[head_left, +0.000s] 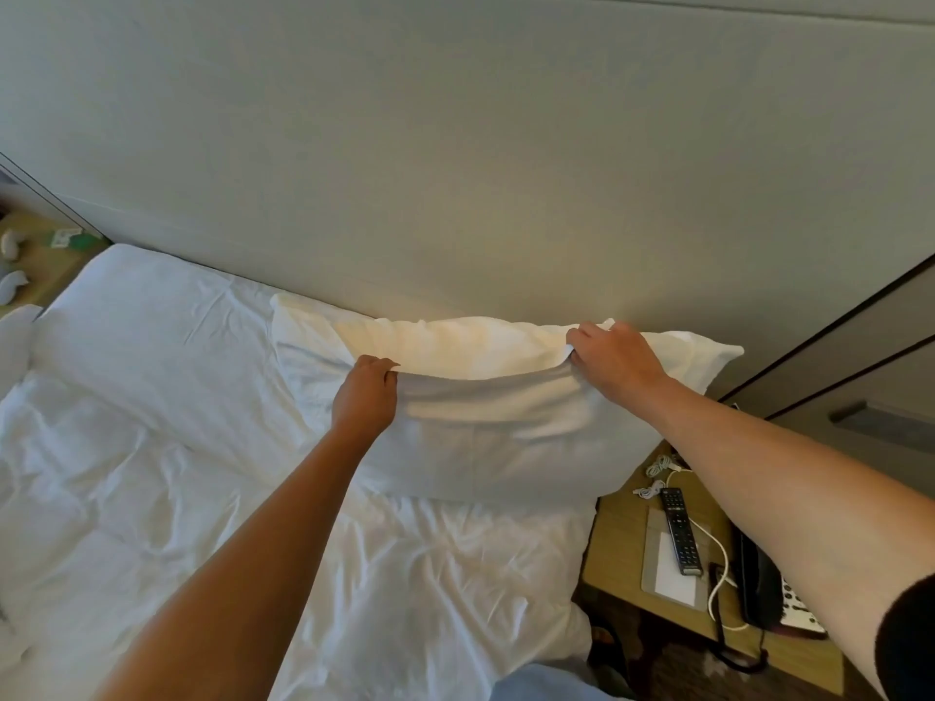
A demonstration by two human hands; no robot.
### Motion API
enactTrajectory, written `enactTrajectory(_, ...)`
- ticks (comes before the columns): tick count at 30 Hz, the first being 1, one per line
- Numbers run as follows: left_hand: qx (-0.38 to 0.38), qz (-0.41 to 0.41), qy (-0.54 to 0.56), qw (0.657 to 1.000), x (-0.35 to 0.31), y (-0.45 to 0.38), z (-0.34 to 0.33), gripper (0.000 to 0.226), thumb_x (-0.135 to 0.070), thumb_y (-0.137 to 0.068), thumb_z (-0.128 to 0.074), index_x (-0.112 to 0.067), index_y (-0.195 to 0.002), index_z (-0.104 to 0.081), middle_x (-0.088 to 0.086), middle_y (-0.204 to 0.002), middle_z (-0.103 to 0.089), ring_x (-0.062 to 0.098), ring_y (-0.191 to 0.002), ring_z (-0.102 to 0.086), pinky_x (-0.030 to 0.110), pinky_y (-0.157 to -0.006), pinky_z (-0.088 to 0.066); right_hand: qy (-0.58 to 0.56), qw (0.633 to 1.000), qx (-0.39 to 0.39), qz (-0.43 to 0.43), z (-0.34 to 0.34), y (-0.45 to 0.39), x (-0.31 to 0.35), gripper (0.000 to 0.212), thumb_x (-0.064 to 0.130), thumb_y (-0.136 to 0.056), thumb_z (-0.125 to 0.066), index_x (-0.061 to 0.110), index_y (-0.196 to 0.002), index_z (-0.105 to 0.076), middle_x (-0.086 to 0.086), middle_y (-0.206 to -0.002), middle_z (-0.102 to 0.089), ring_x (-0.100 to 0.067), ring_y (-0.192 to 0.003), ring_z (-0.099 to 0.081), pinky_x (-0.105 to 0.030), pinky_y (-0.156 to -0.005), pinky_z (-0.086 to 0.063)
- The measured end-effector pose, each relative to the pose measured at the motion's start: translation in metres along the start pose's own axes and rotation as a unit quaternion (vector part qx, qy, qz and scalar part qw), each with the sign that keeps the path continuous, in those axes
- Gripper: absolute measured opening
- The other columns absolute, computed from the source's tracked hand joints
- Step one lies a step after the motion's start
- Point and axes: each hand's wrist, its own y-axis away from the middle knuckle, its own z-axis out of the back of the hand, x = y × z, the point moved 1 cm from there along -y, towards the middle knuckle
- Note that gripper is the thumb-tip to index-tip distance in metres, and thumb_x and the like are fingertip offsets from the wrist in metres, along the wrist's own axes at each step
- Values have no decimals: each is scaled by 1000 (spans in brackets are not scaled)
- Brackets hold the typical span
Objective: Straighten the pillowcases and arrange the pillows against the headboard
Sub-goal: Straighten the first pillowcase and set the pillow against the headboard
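My left hand [365, 397] and right hand [614, 364] each pinch the top edge of the soft white pillow [506, 427], which leans on the grey padded headboard [455, 169] at twelve o'clock; I should pull outward evenly to flatten the case.

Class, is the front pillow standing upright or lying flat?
Upright: the front pillow stands on edge, left hand and right hand gripping its top.

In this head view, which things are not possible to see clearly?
- Pillow rear: hidden by its own raised top edge, gripped by left hand and right hand.
- Telephone: partly behind the right forearm.
- Remote control labels: too small.
- Left bedside items: cut off by the frame edge.
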Motion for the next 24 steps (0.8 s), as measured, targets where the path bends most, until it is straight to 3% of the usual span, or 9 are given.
enactTrajectory(3,-15,0,-9,1000,6,-4,7,36,-19,-108,-38,-6,-123,-67,13,-117,-68,33,-107,-67,43,-93,-56,-53,996,-73,-29,-1,3,13,13,6,-98,-60,4,-90,-70,-15,-82,-68,-42,-62,-58,-47,-63,-46)
enactTrajectory(6,-43,3,-4,999,13,-11,19,35,-20,-109,-35,-5,-101,-66,10,-89,-67,31,-84,-67,42,-79,-58,-162,974,-113,-111,1,3,27,20,12,-99,-57,8,-81,-63,-5,-78,-62,-35,-69,-53,-40,-64,-38)
enactTrajectory(8,-57,-3,6,998,17,-19,31,36,-21,-109,-35,-5,-95,-64,11,-83,-66,29,-76,-64,42,-74,-57,-206,961,-112,-143,3,1,32,28,16,-100,-56,7,-74,-54,-2,-72,-56,-31,-68,-50,-39,-62,-32)
enactTrajectory(16,-73,-48,-24,996,19,-58,86,36,-20,-109,-38,-5,-83,-59,11,-74,-63,29,-69,-60,39,-66,-51,-270,939,-134,-167,27,-7,60,36,24,-102,-57,5,-71,-57,-7,-66,-62,-31,-65,-56,-45,-73,-52)
enactTrajectory(20,-95,-53,-29,994,26,-71,113,37,-20,-107,-39,-4,-80,-58,13,-71,-63,30,-66,-59,39,-62,-49,-281,937,-150,-146,47,-20,75,39,28,-102,-58,6,-70,-59,-8,-65,-63,-32,-65,-59,-48,-62,-52)
enactTrajectory(24,-116,-39,-36,992,38,-76,123,36,-21,-108,-40,-8,-79,-58,4,-66,-55,21,-59,-52,30,-52,-35,-286,937,-142,-142,49,-33,88,37,30,-99,-60,9,-68,-59,-7,-62,-62,-31,-63,-59,-44,-60,-51)
